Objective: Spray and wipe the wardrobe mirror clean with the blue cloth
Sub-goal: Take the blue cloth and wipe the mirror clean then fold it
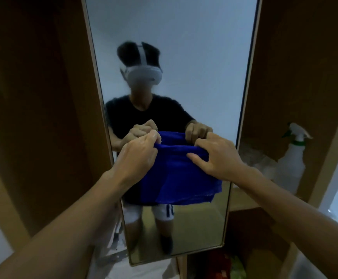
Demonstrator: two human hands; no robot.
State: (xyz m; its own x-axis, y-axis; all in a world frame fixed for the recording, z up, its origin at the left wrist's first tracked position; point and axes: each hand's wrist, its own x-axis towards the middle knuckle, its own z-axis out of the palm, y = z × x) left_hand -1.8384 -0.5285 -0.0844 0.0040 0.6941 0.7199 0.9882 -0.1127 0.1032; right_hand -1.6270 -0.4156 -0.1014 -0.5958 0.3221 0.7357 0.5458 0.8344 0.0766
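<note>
The tall wardrobe mirror (194,37) in a thin gold frame stands straight ahead and reflects a person holding the cloth. A blue cloth (176,178) hangs in front of the mirror's middle, stretched between both hands. My left hand (138,156) pinches its upper left edge. My right hand (218,156) grips the upper right edge with fingers spread over the fabric. A white spray bottle (291,164) with a green collar stands on a shelf to the right, apart from both hands.
Brown wardrobe panels (33,97) flank the mirror on both sides. The open shelf (242,196) on the right holds the bottle. Red and green items (226,264) lie low under that shelf. A pale floor shows at the lower left.
</note>
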